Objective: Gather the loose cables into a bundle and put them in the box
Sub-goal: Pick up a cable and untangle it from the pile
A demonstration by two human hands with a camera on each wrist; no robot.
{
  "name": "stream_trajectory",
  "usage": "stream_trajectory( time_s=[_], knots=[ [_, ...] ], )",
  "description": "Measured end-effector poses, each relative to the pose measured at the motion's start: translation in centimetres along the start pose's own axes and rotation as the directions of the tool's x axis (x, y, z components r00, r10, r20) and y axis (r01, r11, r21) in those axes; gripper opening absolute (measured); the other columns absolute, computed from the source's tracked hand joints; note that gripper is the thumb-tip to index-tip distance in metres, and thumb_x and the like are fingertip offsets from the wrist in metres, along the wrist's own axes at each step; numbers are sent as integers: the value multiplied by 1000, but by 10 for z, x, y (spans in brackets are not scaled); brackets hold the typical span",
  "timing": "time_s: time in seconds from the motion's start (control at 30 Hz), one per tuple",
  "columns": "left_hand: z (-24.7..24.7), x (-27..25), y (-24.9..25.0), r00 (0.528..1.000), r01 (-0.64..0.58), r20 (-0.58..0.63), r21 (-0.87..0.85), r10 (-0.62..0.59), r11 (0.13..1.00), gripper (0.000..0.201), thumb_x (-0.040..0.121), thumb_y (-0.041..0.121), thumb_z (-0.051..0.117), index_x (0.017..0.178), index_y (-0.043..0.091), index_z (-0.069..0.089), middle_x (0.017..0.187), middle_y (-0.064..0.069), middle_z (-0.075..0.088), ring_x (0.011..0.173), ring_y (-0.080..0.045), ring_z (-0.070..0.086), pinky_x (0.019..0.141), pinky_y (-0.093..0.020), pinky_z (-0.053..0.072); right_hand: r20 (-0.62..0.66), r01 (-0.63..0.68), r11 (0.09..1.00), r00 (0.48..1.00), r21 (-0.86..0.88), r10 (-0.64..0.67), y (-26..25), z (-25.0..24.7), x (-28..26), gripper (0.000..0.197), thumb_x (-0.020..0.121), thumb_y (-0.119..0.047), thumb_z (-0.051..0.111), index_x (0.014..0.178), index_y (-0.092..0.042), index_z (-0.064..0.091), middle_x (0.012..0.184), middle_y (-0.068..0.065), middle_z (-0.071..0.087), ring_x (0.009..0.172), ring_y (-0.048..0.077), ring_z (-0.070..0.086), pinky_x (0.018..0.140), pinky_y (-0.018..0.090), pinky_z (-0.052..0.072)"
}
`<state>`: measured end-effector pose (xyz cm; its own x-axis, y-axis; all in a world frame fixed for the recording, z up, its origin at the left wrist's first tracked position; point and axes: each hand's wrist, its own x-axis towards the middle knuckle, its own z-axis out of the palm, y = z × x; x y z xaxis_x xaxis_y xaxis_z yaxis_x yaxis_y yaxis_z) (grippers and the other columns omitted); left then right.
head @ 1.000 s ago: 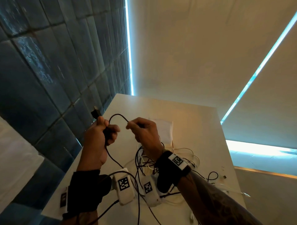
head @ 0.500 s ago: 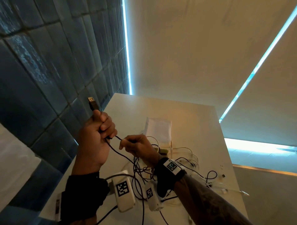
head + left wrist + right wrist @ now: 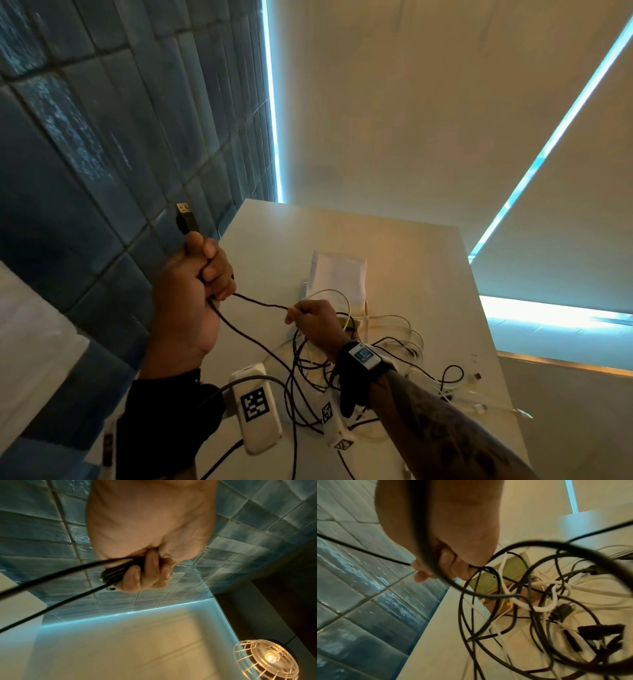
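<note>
Cable loops sit bunched in the left hand [image 3: 191, 294], which is clenched round a black cable [image 3: 260, 301] with the USB plug [image 3: 186, 219] sticking up past the thumb. The right hand [image 3: 313, 322] pinches the same cable a short way along, so a taut stretch runs between the two fists above the table [image 3: 428, 274].

The left wrist view adds what the head camera cannot see: several turns of black cable [image 3: 113, 573] stacked against the curled fingers [image 3: 135, 577], two strands leaving toward the lower left, and a caged lamp [image 3: 267, 660] on the ceiling. The right wrist view shows the tangle [image 3: 539, 601] under the right hand [image 3: 447, 555]: black and white cables crossing each other on the table, with a flat greenish item [image 3: 513, 568] lying among them; what it is I cannot tell. From the head view a white pouch-like thing [image 3: 337, 277] lies beyond the tangle [image 3: 376, 359]; whether this is the box is unclear.

Compared with a second ago, the right hand has dropped lower and away from the left, the arch of slack cable between them has been pulled straight, and the left hand has risen, so the plug stands higher against the tiled wall [image 3: 102, 137].
</note>
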<state>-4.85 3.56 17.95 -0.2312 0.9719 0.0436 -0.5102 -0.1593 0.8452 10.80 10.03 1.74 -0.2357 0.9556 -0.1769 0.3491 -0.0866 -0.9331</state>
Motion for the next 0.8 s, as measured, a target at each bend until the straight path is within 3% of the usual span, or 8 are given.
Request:
stream_trajectory(
  time_s=[0.17,0.23,0.33,0.43,0.53,0.6,0.7,0.8],
  knots=[
    [-3,3,-11,991,60,-133,210,-33,976,33,102,20,33,69,20,41,48,8,46,37,-5,27,40,-18,21,-140,140,978,983,157,-118,-42,-8,-5,17,89,-18,65,84,-5,74,64,-11,61,52,-5,50,55,14,41],
    [-2,4,-19,979,108,-198,285,-52,953,34,103,22,32,71,20,41,52,4,57,37,-6,33,38,-17,25,-113,237,944,970,228,-216,-73,-9,-12,14,90,-16,65,87,-5,72,65,-10,59,54,-4,49,53,10,39],
    [-2,6,-30,949,179,-306,318,-78,931,31,104,25,33,75,19,43,56,2,67,44,-9,46,37,-16,33,-56,355,886,933,300,-355,-104,-8,-22,12,93,-12,61,86,-9,70,64,-11,58,58,3,47,55,15,39],
    [0,8,-27,918,216,-387,303,-87,928,28,104,27,36,79,19,47,58,1,66,57,-13,52,48,-22,38,-30,405,848,907,341,-421,-109,-11,-29,14,95,-10,58,88,-5,69,60,-17,57,56,1,44,55,14,37],
    [2,6,-22,942,208,-309,225,-132,952,30,104,27,34,78,19,46,71,-3,71,66,-16,63,62,-27,43,30,425,838,886,342,-462,-106,-12,-34,16,96,-7,56,91,-1,70,60,-15,55,56,3,42,55,15,37],
    [4,4,-20,965,193,-191,51,-180,980,33,103,27,30,74,20,44,69,1,70,66,-14,66,66,-28,43,89,417,838,876,352,-473,-105,-12,-35,17,95,-3,54,90,3,69,61,-4,54,56,7,42,56,16,38],
    [4,6,-18,982,146,-101,-132,-160,980,34,101,33,32,72,21,45,58,6,52,64,-12,62,64,-27,48,204,360,863,871,355,-447,-100,-11,-36,19,96,-2,52,92,8,68,61,5,51,54,10,43,56,16,37],
    [4,7,-14,995,83,-47,-157,-92,984,31,96,35,38,70,21,45,57,9,44,52,-6,48,53,-19,44,268,279,889,883,363,-386,-92,-13,-35,20,98,-4,49,94,3,68,58,-4,54,52,5,44,54,11,35]
  ],
)
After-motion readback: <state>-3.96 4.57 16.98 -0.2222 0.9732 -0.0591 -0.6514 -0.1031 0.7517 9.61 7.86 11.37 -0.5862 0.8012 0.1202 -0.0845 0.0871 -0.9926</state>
